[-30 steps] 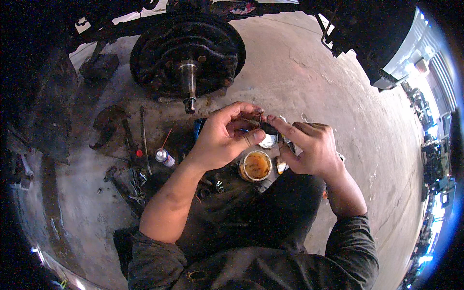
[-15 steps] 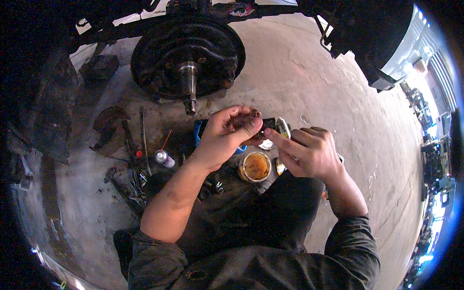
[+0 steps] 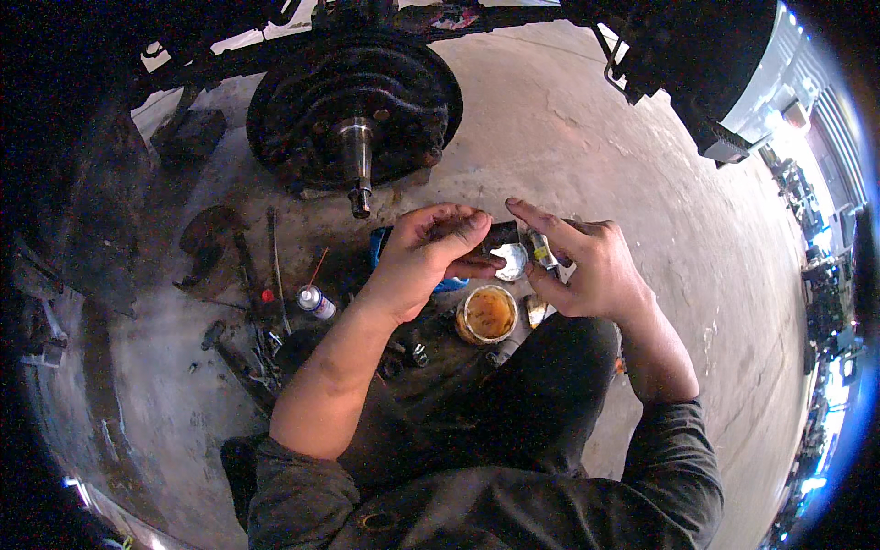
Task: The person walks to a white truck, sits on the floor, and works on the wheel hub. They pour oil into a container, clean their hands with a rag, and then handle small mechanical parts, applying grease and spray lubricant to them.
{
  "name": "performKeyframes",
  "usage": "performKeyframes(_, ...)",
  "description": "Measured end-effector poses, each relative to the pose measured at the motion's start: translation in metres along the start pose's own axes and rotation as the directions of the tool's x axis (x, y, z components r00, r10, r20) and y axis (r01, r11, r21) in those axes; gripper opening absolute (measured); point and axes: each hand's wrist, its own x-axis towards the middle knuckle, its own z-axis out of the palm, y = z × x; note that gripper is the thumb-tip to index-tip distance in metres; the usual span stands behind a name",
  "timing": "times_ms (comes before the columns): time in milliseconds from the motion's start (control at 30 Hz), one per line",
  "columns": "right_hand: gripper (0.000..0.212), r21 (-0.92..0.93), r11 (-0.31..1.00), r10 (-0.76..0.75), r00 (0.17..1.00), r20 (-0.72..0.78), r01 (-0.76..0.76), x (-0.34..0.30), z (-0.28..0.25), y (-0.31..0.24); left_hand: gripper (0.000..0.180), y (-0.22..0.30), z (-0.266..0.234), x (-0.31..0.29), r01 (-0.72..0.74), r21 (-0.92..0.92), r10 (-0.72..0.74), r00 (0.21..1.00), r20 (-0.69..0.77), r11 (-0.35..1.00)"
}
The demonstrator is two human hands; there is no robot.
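Note:
My left hand (image 3: 429, 252) is closed, its fingers curled and the thumb pressed in. Whatever lies inside it is dark and mostly hidden, and I cannot make it out. To its right, my right hand (image 3: 591, 261) is apart from it, with the index finger stretched out, the thumb away from it and nothing held. Dark smears mark the fingers of both hands. Below and between the hands stands an open jar (image 3: 464, 330) of orange-brown grease (image 3: 489, 313). A round silvery lid (image 3: 511, 264) and a small tube (image 3: 543, 249) lie beyond the jar.
Ahead, a bare metal spindle (image 3: 358, 158) sticks out of a round dark backing plate (image 3: 298, 110) under a vehicle. On the floor at left are a spray can (image 3: 315, 302) with a red straw, a hammer (image 3: 225, 353), loose tools and a rusty curved part (image 3: 203, 243).
My right index finger has left the thing at my left hand and moved up and to the right, stretching out. The left hand stays nearly in place.

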Motion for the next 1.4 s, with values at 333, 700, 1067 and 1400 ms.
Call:
performKeyframes(333, 0.064, -0.218, 0.957, -0.199, 0.980, -0.022, 0.190, -0.015, 0.012, 0.006, 0.029, -0.002, -0.005, 0.004, 0.189, -0.135, -0.198, 0.978, -0.060, 0.973)
performKeyframes(700, 0.070, -0.429, 0.885, -0.195, 0.981, 0.012, 0.181, -0.014, 0.023, 0.022, 0.035, -0.003, -0.010, 0.004, 0.315, -0.438, -0.347, 0.938, 0.006, 0.842)
performKeyframes(1067, 0.062, -0.455, 0.866, -0.176, 0.979, 0.106, 0.205, 0.000, 0.007, 0.010, 0.032, -0.007, -0.004, 0.005, 0.268, -0.214, -0.278, 0.960, -0.018, 0.940)
performKeyframes(1400, 0.063, 0.181, 0.983, 0.005, 0.999, 0.043, -0.012, 0.002, -0.009, 0.001, 0.034, -0.010, 0.003, 0.001, -0.300, 0.195, 0.297, 0.954, 0.047, 0.934)
